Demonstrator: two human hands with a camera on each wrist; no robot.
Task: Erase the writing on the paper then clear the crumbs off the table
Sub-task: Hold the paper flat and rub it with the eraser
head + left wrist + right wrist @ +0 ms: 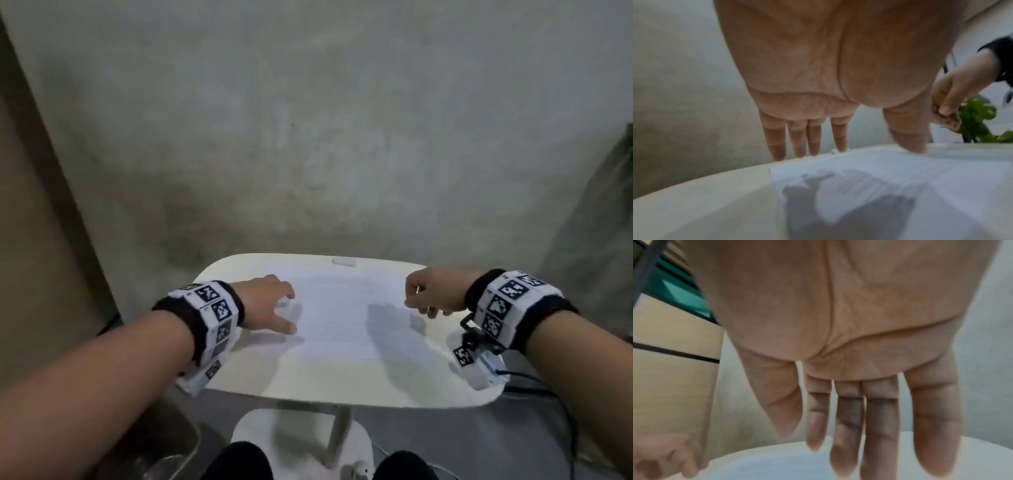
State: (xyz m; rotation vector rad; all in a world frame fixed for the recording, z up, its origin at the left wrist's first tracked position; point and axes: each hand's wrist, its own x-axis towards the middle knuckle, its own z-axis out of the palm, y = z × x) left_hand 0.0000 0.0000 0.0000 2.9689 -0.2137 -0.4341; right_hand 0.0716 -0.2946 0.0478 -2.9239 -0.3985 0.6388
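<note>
Paper (339,315), a white lined sheet, lies flat across the middle of a small white desk (342,383). At its left edge, the left hand (265,301) reaches in palm down from a forearm wearing a marker-patterned wristband (209,318); its fingers are spread and straight, with the thumb tip (916,146) on the sheet. A small white eraser (343,261) sits beyond the paper near the desk's far edge, apart from both hands. At the right edge, the right hand (433,291) hangs just above the sheet, empty; the right wrist view shows its fingers (877,426) extended and relaxed, holding nothing.
</note>
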